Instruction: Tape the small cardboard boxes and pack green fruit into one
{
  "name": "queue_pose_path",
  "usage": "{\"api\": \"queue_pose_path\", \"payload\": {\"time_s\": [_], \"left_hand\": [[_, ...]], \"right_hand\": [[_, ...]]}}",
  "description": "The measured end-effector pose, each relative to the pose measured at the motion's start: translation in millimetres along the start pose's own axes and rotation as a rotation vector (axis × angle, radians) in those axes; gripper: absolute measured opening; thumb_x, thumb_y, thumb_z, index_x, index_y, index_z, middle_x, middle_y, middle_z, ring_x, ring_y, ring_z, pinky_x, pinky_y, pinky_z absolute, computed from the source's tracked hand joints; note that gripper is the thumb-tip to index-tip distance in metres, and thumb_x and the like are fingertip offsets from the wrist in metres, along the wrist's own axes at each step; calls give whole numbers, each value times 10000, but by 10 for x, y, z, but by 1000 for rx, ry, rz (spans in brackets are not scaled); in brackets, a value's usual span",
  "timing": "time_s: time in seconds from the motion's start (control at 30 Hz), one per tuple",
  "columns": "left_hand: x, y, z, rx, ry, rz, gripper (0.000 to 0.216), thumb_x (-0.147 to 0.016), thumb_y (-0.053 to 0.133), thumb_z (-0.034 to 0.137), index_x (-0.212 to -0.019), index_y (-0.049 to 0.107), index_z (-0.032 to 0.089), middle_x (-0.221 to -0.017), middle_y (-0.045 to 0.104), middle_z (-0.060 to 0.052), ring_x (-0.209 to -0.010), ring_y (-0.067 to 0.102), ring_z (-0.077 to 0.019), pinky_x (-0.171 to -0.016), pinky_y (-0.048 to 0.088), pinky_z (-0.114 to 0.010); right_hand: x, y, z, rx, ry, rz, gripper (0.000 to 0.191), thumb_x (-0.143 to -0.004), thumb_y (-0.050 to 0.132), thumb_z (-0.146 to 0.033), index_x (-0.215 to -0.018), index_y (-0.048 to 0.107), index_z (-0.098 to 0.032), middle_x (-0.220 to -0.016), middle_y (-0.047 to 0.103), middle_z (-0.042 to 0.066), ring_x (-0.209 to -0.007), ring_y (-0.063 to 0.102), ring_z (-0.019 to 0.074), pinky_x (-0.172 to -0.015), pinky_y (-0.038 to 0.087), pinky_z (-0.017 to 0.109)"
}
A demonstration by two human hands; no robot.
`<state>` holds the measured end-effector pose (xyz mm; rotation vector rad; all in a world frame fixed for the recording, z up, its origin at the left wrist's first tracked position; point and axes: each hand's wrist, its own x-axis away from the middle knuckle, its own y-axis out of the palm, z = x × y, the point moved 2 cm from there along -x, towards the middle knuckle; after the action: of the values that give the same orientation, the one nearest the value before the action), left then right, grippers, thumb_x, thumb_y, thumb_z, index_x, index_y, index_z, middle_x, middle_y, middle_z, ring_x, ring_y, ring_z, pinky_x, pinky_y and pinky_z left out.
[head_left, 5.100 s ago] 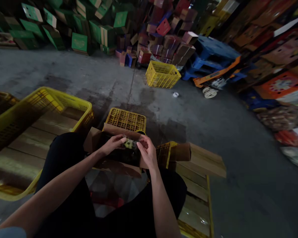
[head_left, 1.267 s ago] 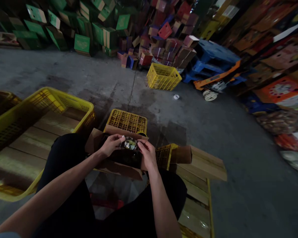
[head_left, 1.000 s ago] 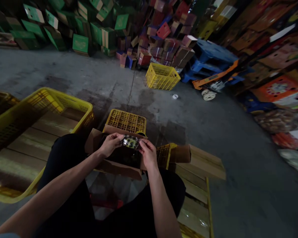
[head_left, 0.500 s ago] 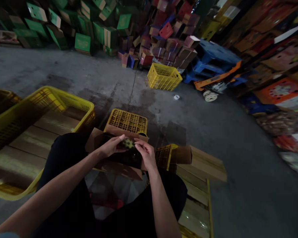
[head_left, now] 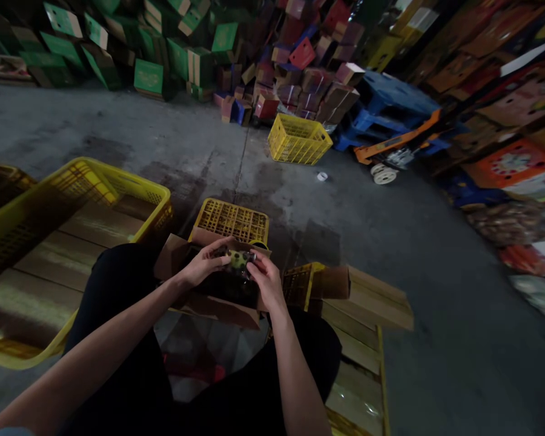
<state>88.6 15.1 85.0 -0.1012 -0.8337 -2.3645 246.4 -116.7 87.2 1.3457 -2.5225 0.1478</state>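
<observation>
Between my two hands is a small clear plastic pack [head_left: 240,260] with a greenish-yellow, dark-spotted face; its exact contents are too dim to make out. My left hand [head_left: 208,261] grips its left end, thumb across the near side. At the other end, the fingers of my right hand [head_left: 264,275] are closed on the pack's edge. Both hands are over an open cardboard box [head_left: 222,310] whose flaps are folded outward. Dark items fill the box's shadowed inside, and I cannot tell what they are. Behind it stands a yellow slatted crate [head_left: 231,218].
A large yellow crate [head_left: 88,166] of flat cartons stands at left. Another yellow crate [head_left: 380,369] holds cartons at right, with an open carton [head_left: 381,297] on top. Farther off are a yellow crate [head_left: 298,140], an orange pallet jack [head_left: 397,139], blue pallets [head_left: 390,100] and piled green boxes [head_left: 148,77].
The pack has turned and risen slightly, showing more of its spotted face. My left fingers have shifted up along its far side. The view has moved very little.
</observation>
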Motion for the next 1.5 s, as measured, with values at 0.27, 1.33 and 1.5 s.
{"api": "queue_pose_path", "payload": {"time_s": [0.27,1.33,1.5], "left_hand": [[-55,-80,-57,-29,29,187,566,-674,917,427,-1152,736,183,-1164,720,-96,-1022,681,-254,-818,573,-332],[-29,-61,-88,-94,3,79,492,-725,873,489,-1074,775,156,-998,771,-99,-881,712,-231,-768,545,-304],[-33,-61,-48,15,5,126,405,-752,859,488,-938,773,139,-864,751,-67,-771,692,-180,-734,567,-291]], "right_hand": [[-11,-14,-35,-27,-105,27,406,-764,800,-392,-1138,731,-253,-1195,746,65,-1162,679,281,-984,559,415],[24,62,-60,-34,-32,-6,504,-745,826,-502,-1191,750,-280,-1173,762,54,-1155,682,293,-986,563,427],[11,70,-37,-39,19,7,414,-699,852,-506,-984,785,-213,-999,778,53,-961,722,270,-849,614,398]]}}
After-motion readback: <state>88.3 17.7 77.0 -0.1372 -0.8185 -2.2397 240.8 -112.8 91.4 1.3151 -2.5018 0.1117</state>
